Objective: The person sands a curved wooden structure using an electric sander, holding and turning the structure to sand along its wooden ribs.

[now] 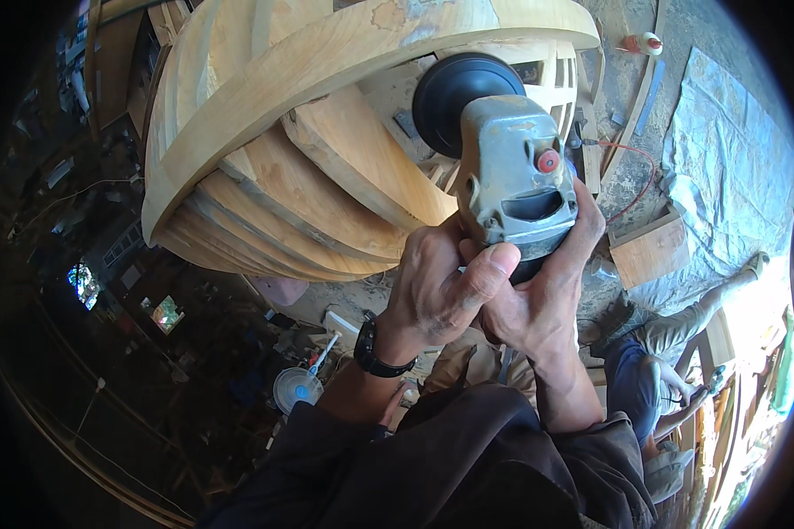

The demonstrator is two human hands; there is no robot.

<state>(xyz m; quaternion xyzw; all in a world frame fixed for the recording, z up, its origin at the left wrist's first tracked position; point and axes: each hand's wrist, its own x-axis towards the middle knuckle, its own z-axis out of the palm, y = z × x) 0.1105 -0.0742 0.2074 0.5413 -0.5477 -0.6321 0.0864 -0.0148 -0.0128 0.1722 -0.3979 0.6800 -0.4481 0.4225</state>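
Observation:
Both my hands grip a grey angle grinder [509, 167] with a red button and a black round disc guard at its top. My left hand [437, 286], with a black watch on the wrist, wraps the grinder's body from the left, thumb across it. From the right, my right hand [547, 291] clasps the same body. The black disc end sits against a large curved wooden structure [309, 150] made of stacked bent planks, which fills the upper left.
Below on the right a seated person [670, 353] in grey trousers works on the ground. A wooden box [651, 249], a red cable, a grey tarpaulin [732, 159] and a small white fan [295, 388] lie on the dusty floor. Dark clutter fills the left.

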